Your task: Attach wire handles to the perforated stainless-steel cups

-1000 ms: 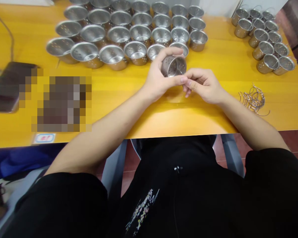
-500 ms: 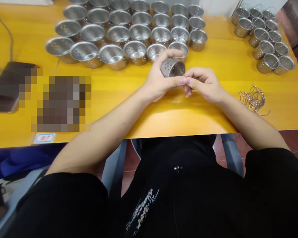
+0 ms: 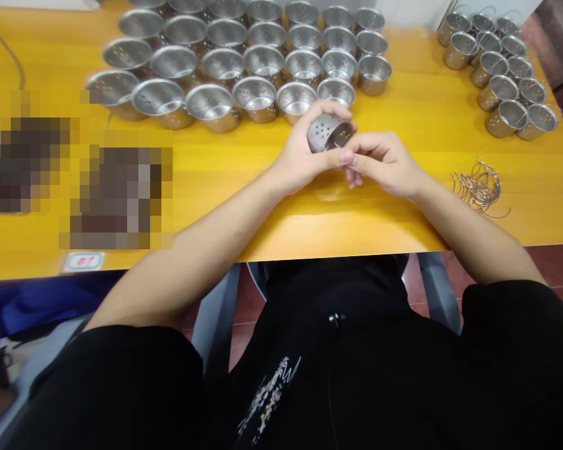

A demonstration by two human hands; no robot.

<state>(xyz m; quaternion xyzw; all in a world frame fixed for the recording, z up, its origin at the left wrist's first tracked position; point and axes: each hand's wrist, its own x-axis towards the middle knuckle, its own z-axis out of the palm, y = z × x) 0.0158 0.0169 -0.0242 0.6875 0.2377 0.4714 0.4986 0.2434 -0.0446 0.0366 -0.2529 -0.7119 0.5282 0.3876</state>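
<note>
My left hand (image 3: 304, 159) is wrapped round a small perforated steel cup (image 3: 326, 132), tipped on its side so its holed bottom faces me. My right hand (image 3: 385, 164) is closed in a pinch at the cup's rim, on a thin wire piece that is barely visible. Both hands hover just above the yellow table (image 3: 272, 206), in front of the nearest row of cups.
Several rows of handle-less steel cups (image 3: 244, 62) fill the table's far middle. Cups with wire handles (image 3: 502, 69) stand at the far right. A pile of loose wire handles (image 3: 481, 187) lies right of my right hand. Blurred dark objects (image 3: 117, 194) lie at left.
The cup has turned in my left hand, from showing its open mouth to showing its perforated bottom. My right hand stays pinched at its rim.
</note>
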